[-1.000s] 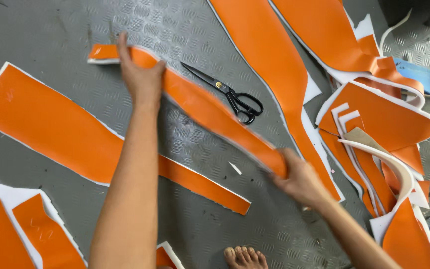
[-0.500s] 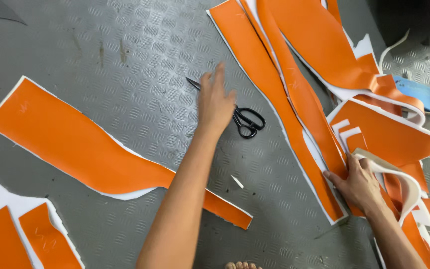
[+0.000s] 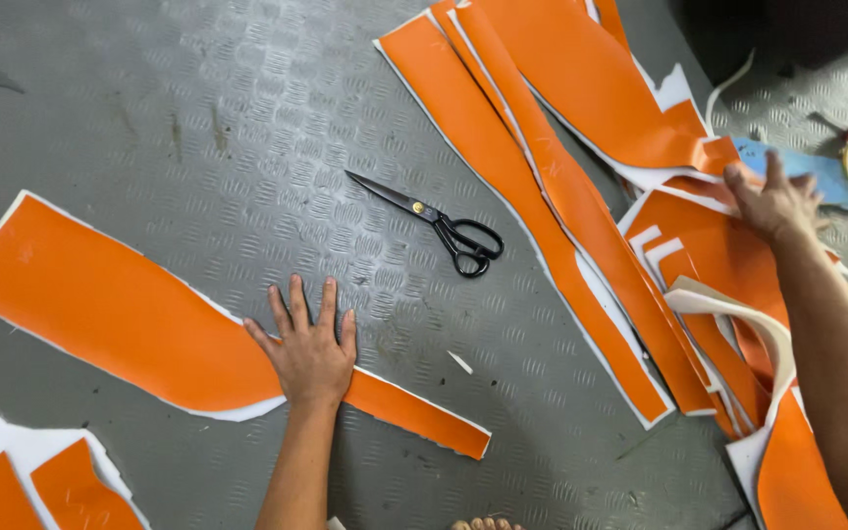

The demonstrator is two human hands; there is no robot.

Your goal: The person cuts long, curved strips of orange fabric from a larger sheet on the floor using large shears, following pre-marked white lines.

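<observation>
Grey chequer-plate floor (image 3: pixel 198 118) carries everything, with one pair of black scissors (image 3: pixel 444 228) lying shut as the landmark. Below and left of the scissors, the left hand (image 3: pixel 308 345) presses flat, fingers spread, on one long orange sheet (image 3: pixel 120 314), gripping nothing. Right of the scissors lie two long orange strips (image 3: pixel 542 226). Farther right, the right hand (image 3: pixel 775 201) rests open-fingered on a heap of orange offcuts (image 3: pixel 709 255), holding nothing; their number cannot be counted.
</observation>
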